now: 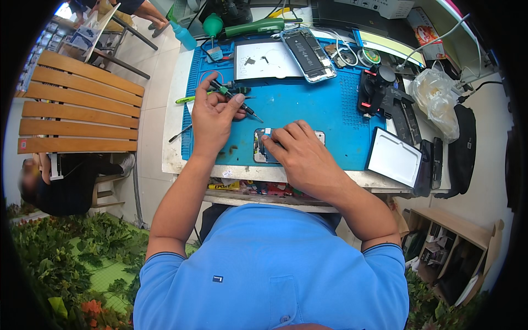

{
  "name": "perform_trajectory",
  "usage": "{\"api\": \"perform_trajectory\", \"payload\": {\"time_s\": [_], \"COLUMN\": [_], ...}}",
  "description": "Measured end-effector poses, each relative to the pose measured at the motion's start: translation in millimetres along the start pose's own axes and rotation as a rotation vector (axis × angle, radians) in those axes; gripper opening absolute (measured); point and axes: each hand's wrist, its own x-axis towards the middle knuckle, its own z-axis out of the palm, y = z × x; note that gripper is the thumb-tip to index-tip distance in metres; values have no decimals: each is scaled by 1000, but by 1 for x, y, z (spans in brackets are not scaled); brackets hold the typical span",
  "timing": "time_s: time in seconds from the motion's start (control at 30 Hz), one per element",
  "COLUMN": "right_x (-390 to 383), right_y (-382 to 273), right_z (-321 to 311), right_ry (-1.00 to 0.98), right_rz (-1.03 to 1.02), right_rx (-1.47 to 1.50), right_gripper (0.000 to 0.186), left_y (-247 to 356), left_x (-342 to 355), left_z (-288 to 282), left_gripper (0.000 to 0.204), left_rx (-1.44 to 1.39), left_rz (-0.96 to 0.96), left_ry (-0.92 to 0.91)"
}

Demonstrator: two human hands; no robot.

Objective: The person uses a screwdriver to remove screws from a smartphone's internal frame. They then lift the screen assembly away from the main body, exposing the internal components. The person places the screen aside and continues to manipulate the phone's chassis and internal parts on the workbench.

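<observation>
Curling the left hand (214, 118) mostly closed around a slim black-and-green screwdriver (250, 110), pinching its handle between thumb and fingers and angling its bare metal tip down and rightward above the blue rubber work mat (308, 107). Bending the fingers of the right hand (302, 151) loosely over an opened rectangular phone assembly with dark inner parts (259, 147), touching its upper face near the left end; making it impossible to tell, under those fingers, between pinching a small part and merely pressing. Lying flat near the mat's front edge, partly covered by that hand. Facing, farther back, an opened blue-framed phone with a black battery (309, 55), overlapping a flat white rectangular board (264, 69) bearing small dark pieces. Having, to the right, a shallow white rectangular tray with a dark rim (394, 159), slanting across the table's front edge.
</observation>
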Motion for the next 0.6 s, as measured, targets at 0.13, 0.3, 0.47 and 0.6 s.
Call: {"api": "perform_trajectory", "payload": {"time_s": [0.13,0.3,0.47,0.6], "right_x": [0,3,9,7], "right_y": [1,9,12,20], "right_z": [1,6,-5,1], "right_ry": [40,330,285,362], "right_rz": [16,263,344,254], "right_rx": [47,429,837,481], "right_gripper": [45,38,32,29], "left_y": [1,9,24,27], "left_x": [0,-1,-9,-8], "left_z": [-3,-6,8,14], "left_gripper": [76,74,76,76], "left_rx": [-17,-155,-282,-302], "left_rz": [-16,-53,-30,-1], "left_ry": [-26,-62,-160,-183]}}
